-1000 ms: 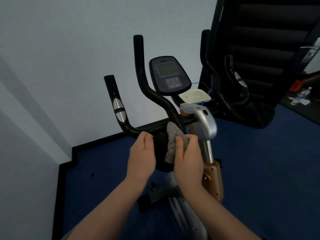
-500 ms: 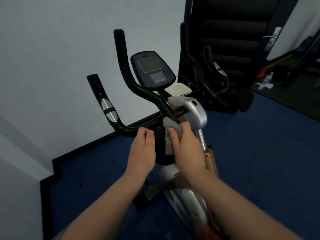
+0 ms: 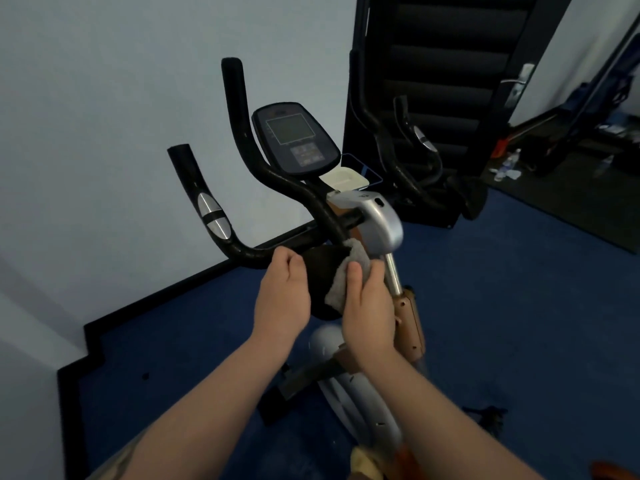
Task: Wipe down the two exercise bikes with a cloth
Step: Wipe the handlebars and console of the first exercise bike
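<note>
Blue carpet floor (image 3: 502,306) and a pale wall (image 3: 104,98) corner frame our working spot; the near exercise bike (image 3: 381,230) stands directly before us, its console (image 3: 294,138) angled up toward our eyes. We work at the centre of the handlebar (image 3: 249,252), where a black pad (image 3: 322,282) hangs below the crossbar. Our left hand (image 3: 282,299) curls round the bar just left of that pad, fingers folded over the top; we judge this grip is there to steady the bars against the rubbing. Our right hand (image 3: 369,306) pinches the grey cloth (image 3: 346,271), thumb on the near face and fingers wrapped behind, pressing the wad against the pad's right edge beside the silver post cover (image 3: 384,223). Bunching the cloth small seems sensible here: the gap between pad and post is tight. The cloth touches the pad; whether it also touches the post cover we cannot tell. A pale tray (image 3: 343,178) sits behind the console. The second exercise bike (image 3: 408,161) stands further back against a dark folded machine (image 3: 443,81), well apart from our hands, with no cloth near it. We reckon the task is early, one small zone of the first bike in hand. Water bottles (image 3: 509,164) lie on the dark mat at far right, not our concern.
</note>
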Tool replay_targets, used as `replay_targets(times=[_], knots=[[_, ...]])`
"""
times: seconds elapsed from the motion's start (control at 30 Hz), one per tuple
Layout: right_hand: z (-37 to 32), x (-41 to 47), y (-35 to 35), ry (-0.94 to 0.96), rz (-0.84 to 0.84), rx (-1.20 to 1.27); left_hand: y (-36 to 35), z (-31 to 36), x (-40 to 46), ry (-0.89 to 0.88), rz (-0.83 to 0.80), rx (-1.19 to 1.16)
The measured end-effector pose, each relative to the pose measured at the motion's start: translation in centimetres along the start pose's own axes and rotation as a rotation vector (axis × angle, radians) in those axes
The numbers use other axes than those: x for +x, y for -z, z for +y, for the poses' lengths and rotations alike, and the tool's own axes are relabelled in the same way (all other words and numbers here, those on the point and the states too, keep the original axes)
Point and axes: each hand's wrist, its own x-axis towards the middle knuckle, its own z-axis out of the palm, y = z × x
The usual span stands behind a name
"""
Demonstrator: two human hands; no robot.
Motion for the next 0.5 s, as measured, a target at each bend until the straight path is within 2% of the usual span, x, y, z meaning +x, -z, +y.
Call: replay_targets(times=[0.07, 0.13, 0.23, 0.33, 0.5], knots=[[-0.4, 1.4, 0.4, 0.062, 0.000, -0.054, 0.0, -0.2, 0.0, 0.000, 0.006, -0.007], [-0.7, 1.7, 0.1, 0.062, 0.050, -0.006, -0.1, -0.2, -0.1, 0.004, 0.011, -0.016], [-0.7, -1.0, -2.1, -0.072, 0.127, 0.205, -0.1, -0.1, 0.0, 0.003, 0.010, -0.023], [-0.4, -2.8, -2.7, -0.165, 0.105, 0.316, -0.1, -0.2, 0.0, -0.013, 0.012, -0.012], [-1.0, 2.1, 1.0, 0.141, -0.095, -0.169, -0.1, -0.2, 0.1, 0.014, 0.007, -0.040]])
